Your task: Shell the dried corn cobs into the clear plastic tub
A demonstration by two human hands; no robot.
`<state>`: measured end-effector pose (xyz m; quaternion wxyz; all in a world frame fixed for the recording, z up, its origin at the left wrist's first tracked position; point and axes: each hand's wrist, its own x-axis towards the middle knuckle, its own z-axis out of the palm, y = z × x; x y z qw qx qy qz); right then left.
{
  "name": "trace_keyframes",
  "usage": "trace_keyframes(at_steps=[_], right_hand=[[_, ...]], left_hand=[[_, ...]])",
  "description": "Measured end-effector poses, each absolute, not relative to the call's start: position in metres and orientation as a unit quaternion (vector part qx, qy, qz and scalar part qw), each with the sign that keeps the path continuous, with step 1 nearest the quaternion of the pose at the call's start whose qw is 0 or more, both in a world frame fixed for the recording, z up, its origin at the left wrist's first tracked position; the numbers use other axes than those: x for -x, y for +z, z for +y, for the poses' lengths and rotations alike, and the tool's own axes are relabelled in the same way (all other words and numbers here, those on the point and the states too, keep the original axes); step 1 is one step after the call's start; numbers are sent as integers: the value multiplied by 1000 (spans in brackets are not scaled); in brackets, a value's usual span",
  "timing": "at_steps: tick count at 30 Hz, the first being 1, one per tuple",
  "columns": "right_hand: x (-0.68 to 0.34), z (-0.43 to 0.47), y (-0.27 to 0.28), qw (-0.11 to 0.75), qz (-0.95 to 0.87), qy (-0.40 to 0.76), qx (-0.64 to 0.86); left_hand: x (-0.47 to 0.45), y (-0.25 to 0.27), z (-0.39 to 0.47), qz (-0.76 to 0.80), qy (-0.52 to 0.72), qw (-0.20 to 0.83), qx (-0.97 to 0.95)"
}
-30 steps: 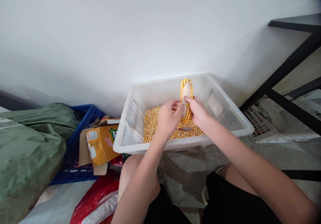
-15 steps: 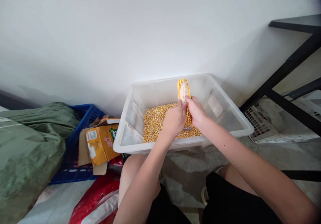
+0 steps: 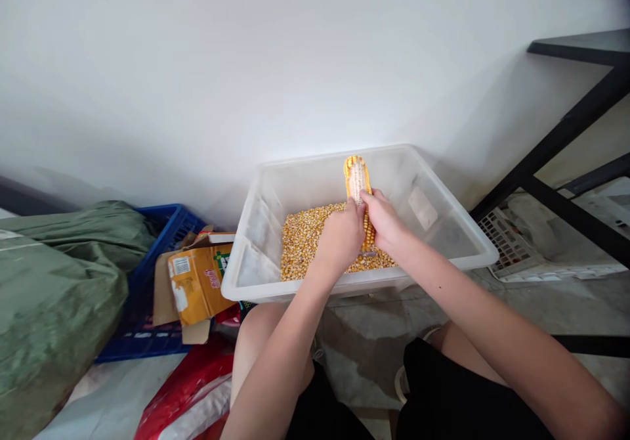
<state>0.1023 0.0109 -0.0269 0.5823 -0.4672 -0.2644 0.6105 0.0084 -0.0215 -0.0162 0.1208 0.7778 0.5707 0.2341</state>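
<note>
Both hands grip one corn cob (image 3: 358, 178), held tilted above a translucent plastic tub (image 3: 275, 289). A pale strip bare of kernels runs down its upper face, with yellow kernels along the sides and tip. My left hand (image 3: 341, 235) is closed around the lower left of the cob, its thumb near the bare strip. From the other side my right hand (image 3: 384, 218) wraps the cob, thumb pressed on its face. Loose corn kernels (image 3: 305, 240) cover much of the tub floor below. A small greyish piece (image 3: 367, 254) shows under the cob; its kind is unclear.
At left, a blue crate (image 3: 147, 335) holds a torn orange carton (image 3: 199, 282), beside a green sack (image 3: 63, 282). A red bag (image 3: 189, 387) lies in front. On the right stand a black metal frame (image 3: 556, 141) and a white basket (image 3: 512, 243). A wall rises behind the tub.
The cob's top has tipped slightly to the left, and both hands have shifted a little with it. Both still hold the cob.
</note>
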Motion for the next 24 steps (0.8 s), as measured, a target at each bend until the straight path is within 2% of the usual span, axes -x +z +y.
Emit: trace_keyframes(at_steps=[7, 17, 22, 24], right_hand=[[-104, 8, -29, 564, -296, 585, 503], [-109, 12, -23, 568, -256, 626, 470], [-112, 13, -23, 578, -251, 636, 445], [-112, 13, -23, 588, -245, 644, 423]], left_hand=[[-7, -19, -20, 542, 197, 108, -810], [4, -23, -17, 555, 306, 205, -746], [7, -16, -19, 610, 341, 193, -688], [5, -14, -22, 591, 349, 236, -688]])
